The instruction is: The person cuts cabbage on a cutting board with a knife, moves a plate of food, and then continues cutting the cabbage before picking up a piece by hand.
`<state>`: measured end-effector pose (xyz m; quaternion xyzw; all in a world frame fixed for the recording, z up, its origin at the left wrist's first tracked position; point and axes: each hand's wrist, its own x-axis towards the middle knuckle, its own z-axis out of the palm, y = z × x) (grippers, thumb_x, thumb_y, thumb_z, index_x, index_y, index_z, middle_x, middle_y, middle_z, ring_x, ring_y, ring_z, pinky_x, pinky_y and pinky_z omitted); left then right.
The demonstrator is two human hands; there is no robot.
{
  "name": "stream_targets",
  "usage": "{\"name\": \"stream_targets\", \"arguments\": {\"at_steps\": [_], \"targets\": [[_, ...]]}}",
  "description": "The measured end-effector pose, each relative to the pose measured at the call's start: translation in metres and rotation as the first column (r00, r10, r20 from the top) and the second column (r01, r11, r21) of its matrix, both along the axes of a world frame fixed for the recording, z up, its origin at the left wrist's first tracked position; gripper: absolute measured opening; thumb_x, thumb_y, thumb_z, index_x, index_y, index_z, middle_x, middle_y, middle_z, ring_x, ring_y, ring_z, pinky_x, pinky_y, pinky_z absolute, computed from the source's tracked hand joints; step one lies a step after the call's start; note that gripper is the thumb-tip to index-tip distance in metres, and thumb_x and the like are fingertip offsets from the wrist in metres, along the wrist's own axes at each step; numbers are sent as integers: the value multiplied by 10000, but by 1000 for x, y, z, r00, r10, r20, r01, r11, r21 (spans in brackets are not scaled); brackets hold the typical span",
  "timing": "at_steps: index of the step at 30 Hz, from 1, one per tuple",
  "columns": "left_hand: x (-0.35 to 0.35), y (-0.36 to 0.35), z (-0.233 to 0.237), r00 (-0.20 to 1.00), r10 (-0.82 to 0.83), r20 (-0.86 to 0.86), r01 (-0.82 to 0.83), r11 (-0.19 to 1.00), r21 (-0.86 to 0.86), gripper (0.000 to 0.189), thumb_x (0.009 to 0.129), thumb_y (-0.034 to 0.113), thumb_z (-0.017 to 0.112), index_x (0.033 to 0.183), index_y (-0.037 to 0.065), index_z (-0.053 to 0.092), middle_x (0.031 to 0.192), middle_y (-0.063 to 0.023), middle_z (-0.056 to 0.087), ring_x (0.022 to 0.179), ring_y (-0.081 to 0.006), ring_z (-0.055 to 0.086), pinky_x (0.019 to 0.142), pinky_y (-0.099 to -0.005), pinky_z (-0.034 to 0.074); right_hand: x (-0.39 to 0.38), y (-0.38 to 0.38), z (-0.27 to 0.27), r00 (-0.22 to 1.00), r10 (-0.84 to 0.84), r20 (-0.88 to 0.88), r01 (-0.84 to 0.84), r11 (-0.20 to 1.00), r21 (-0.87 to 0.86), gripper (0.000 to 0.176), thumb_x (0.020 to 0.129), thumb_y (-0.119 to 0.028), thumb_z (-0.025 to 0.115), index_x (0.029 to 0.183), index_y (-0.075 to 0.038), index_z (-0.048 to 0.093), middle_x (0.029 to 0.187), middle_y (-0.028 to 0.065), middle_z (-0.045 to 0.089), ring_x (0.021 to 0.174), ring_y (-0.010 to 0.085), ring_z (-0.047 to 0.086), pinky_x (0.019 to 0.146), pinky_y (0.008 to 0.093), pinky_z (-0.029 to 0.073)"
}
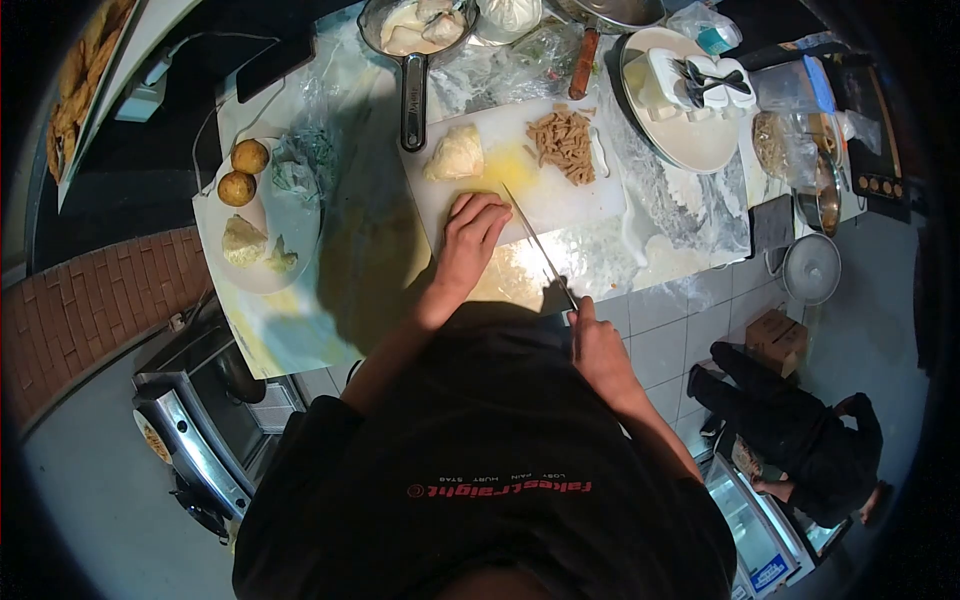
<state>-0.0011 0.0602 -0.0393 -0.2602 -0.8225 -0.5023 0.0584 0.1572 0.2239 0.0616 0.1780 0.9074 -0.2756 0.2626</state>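
My right hand [600, 345] is wrapped round the handle of a long knife [540, 247], whose blade slants up and left over the white cutting board [608, 205]. My left hand [472, 240] rests at the board's front edge, fingers bent and together beside the blade. A bit of something yellow peeks out at its fingertips; the rest is hidden. Just beyond those fingers lies a pale yellow, cabbage-like chunk [456, 153]. A yellow wet patch [512, 170] stains the board next to it. To the right is a heap of short brown strips [563, 145].
A skillet [413, 100] holding pale food points its handle toward the board. Left, a white plate [265, 280] bears round brown potato-like items and pale green pieces. Right, a large plate [690, 150] carries white containers. A person in black [810, 440] bends over at lower right.
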Motion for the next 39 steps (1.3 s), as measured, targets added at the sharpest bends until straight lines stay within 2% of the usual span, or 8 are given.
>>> {"name": "stream_targets", "arguments": {"at_steps": [5,8,11,13,22,35,38,39], "targets": [[-1,-1,-1,1000,-3,28,3,1000,0,83,826,-5,698,908,-14,693,937,-98,656,878,-285,604,776,-380,493,-7,2,-12,1000,13,8,-13,1000,-8,212,1024,-190,460,1033,16,414,680,352,590,691,556,587,593,639,446],[-3,0,0,1000,-4,18,3,1000,19,84,814,-15,689,897,-17,675,926,-110,639,883,-297,591,769,-390,489,-12,3,-17,995,45,84,-48,998,40,254,1038,-253,428,1037,0,407,709,328,625,719,540,621,629,617,494],[-2,0,0,1000,-4,30,4,1000,3,87,821,-7,684,906,-14,670,926,-109,637,885,-301,591,772,-394,487,-13,4,-20,996,47,70,-53,995,79,252,1037,-258,434,1036,-6,411,698,319,624,700,534,623,616,614,496],[-1,0,-2,1000,5,21,-5,1000,-2,86,830,6,678,913,-8,663,933,-108,636,889,-303,589,778,-397,484,-12,5,-18,998,67,-5,-66,992,111,239,1030,-239,458,1031,-4,410,673,314,613,676,525,619,593,608,491],[0,0,-3,1000,5,3,-5,1000,-2,64,843,20,668,904,7,657,926,-103,632,894,-305,583,787,-398,481,7,11,-8,997,7,-80,-6,1000,7,202,1018,-185,490,1026,-5,399,624,306,580,638,530,585,553,613,448],[0,-1,-7,1000,21,-4,-21,1000,-10,65,846,27,683,909,10,677,927,-93,648,889,-292,597,792,-386,485,8,-1,-8,997,-52,-54,51,998,-25,203,1024,-186,474,1022,1,394,637,320,579,660,550,575,560,629,431],[0,-1,-5,1000,16,-11,-16,1000,-8,68,846,26,683,911,10,677,927,-93,646,890,-293,596,789,-388,484,10,0,-18,998,-61,-20,61,997,-39,182,1027,-167,466,1022,8,417,639,324,567,662,536,573,549,612,409],[1,-1,-4,1000,17,-10,-17,1000,-9,70,845,24,683,913,9,677,928,-95,645,890,-294,595,788,-388,484,12,2,-25,999,-37,-31,37,999,11,192,1027,-181,463,1031,5,413,643,324,573,665,538,576,558,616,421]]}}
